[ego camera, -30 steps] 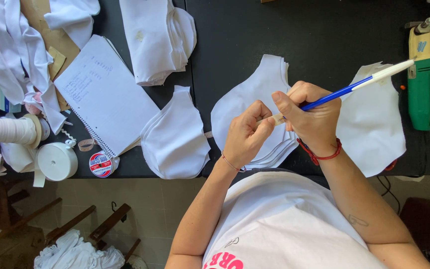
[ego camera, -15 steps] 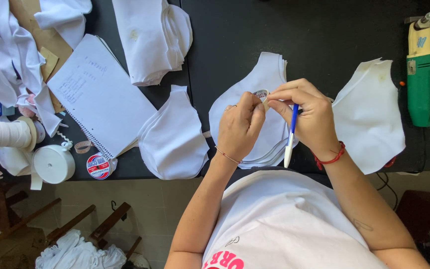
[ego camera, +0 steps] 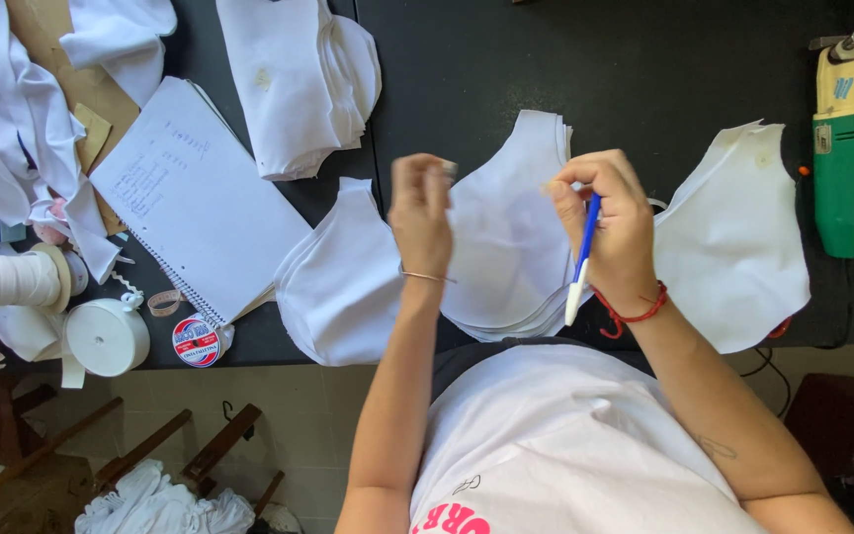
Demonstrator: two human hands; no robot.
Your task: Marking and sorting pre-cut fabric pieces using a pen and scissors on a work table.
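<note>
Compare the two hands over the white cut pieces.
The right hand grips a blue and white pen; the left hand pinches something small and blurred. The right wrist wears a red cord, the left a thin bangle. Both are raised above the middle stack.

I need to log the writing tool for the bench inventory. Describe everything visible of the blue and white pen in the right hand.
The blue and white pen is a slim plastic-looking stick, blue along its upper part and white at its lower end. It stands nearly upright, slightly tilted, its upper part gripped in the fingers of the right hand and partly hidden by them. Its white end hangs free over the stack of white cut fabric pieces on the black table, apparently not touching it.
</note>
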